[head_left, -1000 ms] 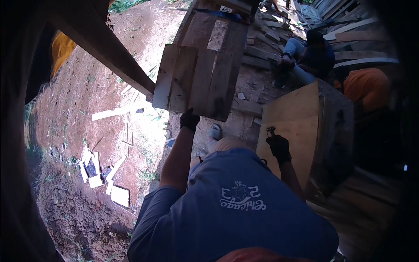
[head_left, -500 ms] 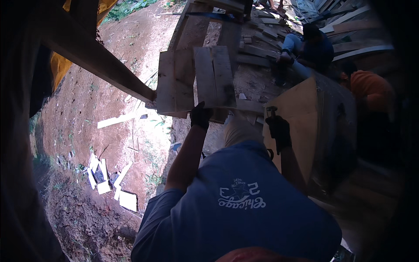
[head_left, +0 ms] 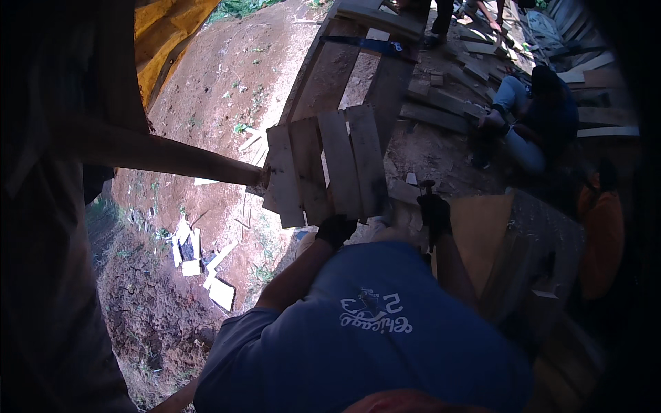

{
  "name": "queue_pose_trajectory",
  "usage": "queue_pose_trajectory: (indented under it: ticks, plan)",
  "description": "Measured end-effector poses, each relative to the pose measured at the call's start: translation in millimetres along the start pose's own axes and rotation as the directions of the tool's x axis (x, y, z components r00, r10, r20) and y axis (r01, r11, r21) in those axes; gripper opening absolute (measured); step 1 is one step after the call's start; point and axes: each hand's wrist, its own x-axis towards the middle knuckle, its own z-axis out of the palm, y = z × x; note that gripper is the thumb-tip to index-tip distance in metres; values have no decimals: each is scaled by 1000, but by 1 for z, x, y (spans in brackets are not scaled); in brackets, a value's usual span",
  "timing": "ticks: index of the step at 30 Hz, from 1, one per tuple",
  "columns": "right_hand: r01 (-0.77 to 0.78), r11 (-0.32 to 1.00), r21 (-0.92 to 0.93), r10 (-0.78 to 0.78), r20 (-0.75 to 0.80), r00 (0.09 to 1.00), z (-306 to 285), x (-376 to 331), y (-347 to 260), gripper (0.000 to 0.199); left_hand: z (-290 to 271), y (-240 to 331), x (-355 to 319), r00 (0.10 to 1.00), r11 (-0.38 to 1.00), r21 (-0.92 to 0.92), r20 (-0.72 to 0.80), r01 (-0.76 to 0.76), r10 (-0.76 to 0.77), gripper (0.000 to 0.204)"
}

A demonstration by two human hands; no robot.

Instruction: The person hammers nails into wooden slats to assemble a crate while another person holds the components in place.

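Left hand: we touched the wooden slats' near edge; we couldn't tell whether our fingers had closed.
Right hand: we clenched a hammer, its head showing past our fist.
Slats: side by side before us, left of the tan-faced box.
Co-worker: crouched beyond the box.

Site: I am in an open-air woodworking yard. Evidence: bare reddish earth on my left, with sunlit wood scraps; a thick timber beam; yellow sheeting; loose planks strewn ahead; a co-worker low among timber; my slatted wooden panel and hammer.
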Motion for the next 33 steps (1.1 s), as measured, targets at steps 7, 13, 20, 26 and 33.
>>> queue_pose_trajectory:
  ticks: [7,13,20,26,33]
  plan:
    - [-128,939,320,118,51,992,4,41,1,30,28,-29,-7,988,940,316,-44,-124,145,42]
    - [535,831,154,-544,20,839,28,69,-4,21,-1,2,13,995,967,245,38,76,-88,40]
    - [821,570,20,-764,381,521,44,51,-59,40,63,-16,4,939,972,-60,-252,226,-234,36]
    - [915,402,25,-887,257,383,43,51,-57,37,64,7,-2,911,977,-28,-355,213,-209,26]
    - [592,804,58,-579,303,757,34,67,-38,26,23,33,-7,936,973,106,-312,203,-161,25]
